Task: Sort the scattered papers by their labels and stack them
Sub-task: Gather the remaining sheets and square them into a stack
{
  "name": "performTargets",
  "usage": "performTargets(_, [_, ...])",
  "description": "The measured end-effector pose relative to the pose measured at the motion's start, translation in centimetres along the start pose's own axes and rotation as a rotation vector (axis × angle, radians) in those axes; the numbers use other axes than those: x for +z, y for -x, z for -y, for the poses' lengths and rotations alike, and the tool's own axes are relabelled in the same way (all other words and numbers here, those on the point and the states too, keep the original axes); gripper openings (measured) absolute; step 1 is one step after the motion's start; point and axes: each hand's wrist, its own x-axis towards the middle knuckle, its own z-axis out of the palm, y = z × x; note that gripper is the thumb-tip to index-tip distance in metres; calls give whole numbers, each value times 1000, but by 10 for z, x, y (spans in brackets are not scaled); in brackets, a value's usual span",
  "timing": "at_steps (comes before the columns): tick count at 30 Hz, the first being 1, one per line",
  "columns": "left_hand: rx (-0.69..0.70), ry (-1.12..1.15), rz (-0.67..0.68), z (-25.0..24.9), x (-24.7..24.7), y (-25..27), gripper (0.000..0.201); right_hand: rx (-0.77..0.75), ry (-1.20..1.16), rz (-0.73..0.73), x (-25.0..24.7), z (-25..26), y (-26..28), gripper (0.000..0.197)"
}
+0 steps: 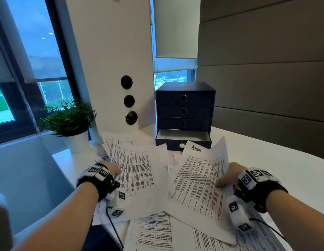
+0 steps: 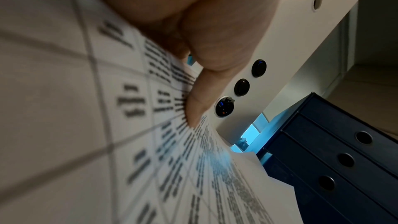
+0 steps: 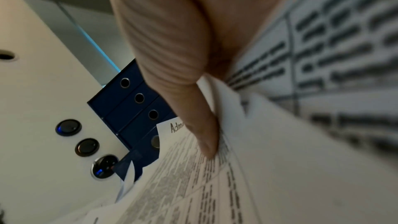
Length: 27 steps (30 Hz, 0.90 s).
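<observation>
My left hand pinches the left edge of a printed sheet labelled "I.T", thumb on top; in the left wrist view the thumb presses onto that sheet. My right hand pinches the right edge of a sheet labelled "Admin", lifted and tilted toward me. The right wrist view shows the thumb on the Admin sheet, with another printed page behind it. Several more printed sheets lie scattered beneath on the white table.
A dark blue drawer box stands behind the papers, its bottom drawer pulled open. A potted plant stands at the left by a white column with round buttons. The table's front-left edge drops off near my left forearm.
</observation>
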Motion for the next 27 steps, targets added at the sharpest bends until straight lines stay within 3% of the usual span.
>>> performTargets(6, [62,-114,16,9,-8,-17,53,37,-23,-148,-10,-7,2,46])
performTargets(12, [106,-68,13,11,-5,-12,51,40,6,-103,-21,-9,9,32])
performTargets(16, [24,-19,-42,15,6,-14,69,31,9,-60,-17,-11,9,31])
performTargets(25, [-11,81,-68,13,9,-11,84,-4,-60,-153,-16,-7,12,31])
performTargets(27, [24,115,-55,10,8,-12,75,-54,-154,-139,-19,-7,13,28])
